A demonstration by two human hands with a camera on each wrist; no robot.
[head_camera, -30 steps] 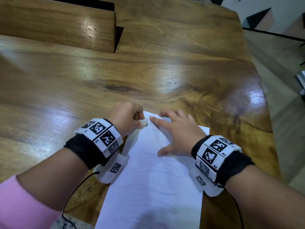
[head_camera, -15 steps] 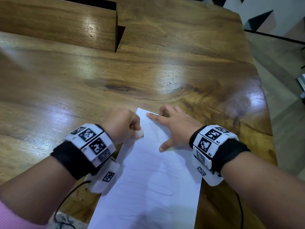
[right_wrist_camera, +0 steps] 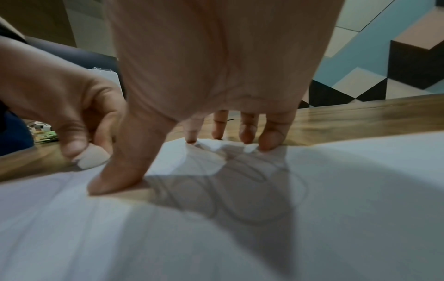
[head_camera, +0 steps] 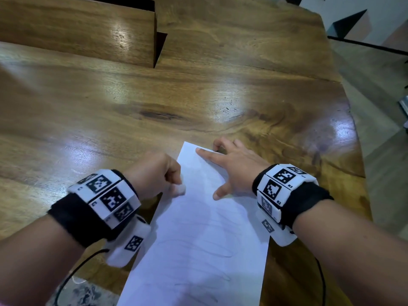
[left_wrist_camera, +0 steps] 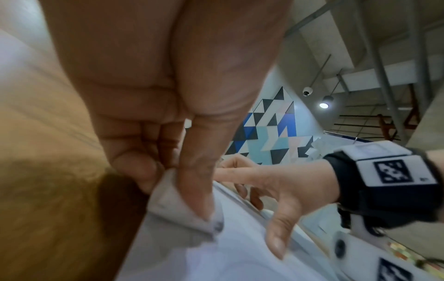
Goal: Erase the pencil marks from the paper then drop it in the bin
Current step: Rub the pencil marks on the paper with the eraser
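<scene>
White paper (head_camera: 198, 250) lies flat on the wooden table (head_camera: 198, 102), its far corner pointing away from us and its near end running out of the head view. We spread our right hand (head_camera: 231, 171) over the upper part of the sheet, fingers (right_wrist_camera: 271, 140) and thumb splayed and pressed down at the tips; we judge this anchors the paper so it neither slides nor buckles under rubbing. Our left hand (head_camera: 154, 173) is curled, thumb and forefinger pinching a small white eraser (left_wrist_camera: 177, 205) whose darkened tip touches the sheet close to its left edge, just beside the right thumb. Holding the eraser short and low probably gives firm pressure at the working tip. Faint looping pencil marks (head_camera: 198, 252) show across the middle and near part of the paper, and more under the right palm in the right wrist view, so erasing appears far from complete. No bin is visible in any view. A raised wooden block (head_camera: 77, 29) stands at the far left of the table, well apart from the work.
</scene>
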